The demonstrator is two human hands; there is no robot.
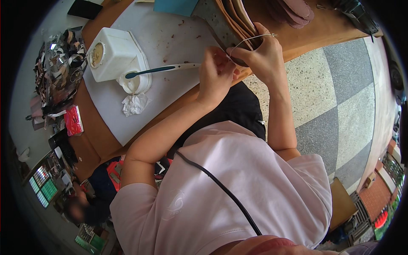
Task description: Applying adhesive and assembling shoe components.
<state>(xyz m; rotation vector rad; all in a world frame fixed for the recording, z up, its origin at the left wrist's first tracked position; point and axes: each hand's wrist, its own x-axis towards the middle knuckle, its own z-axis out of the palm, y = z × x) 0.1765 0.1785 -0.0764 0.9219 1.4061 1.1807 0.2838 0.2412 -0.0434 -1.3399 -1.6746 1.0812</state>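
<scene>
A thin white string (245, 41) arcs over the front end of a bundle of brown leather-like strips (239, 21) at the table's edge. My left hand (214, 76) is closed, its fingertips pinching the string beside the bundle. Opposite it, my right hand (267, 55) is closed too, thumb tip at the string and fingers bent over the bundle's right side. The string runs past its index finger to a short loose end. The fingers partly hide where the string meets the bundle.
Left of my hands stands a white glue-pot-like container (112, 53), with a teal-and-white brush (159, 70) across its cup. Crumpled tissue (135, 104) lies nearby. Scrap pieces (59, 63) and a red packet (73, 120) sit farther left. Mauve pieces (293, 12) lie far right. Another person (80, 208) sits behind.
</scene>
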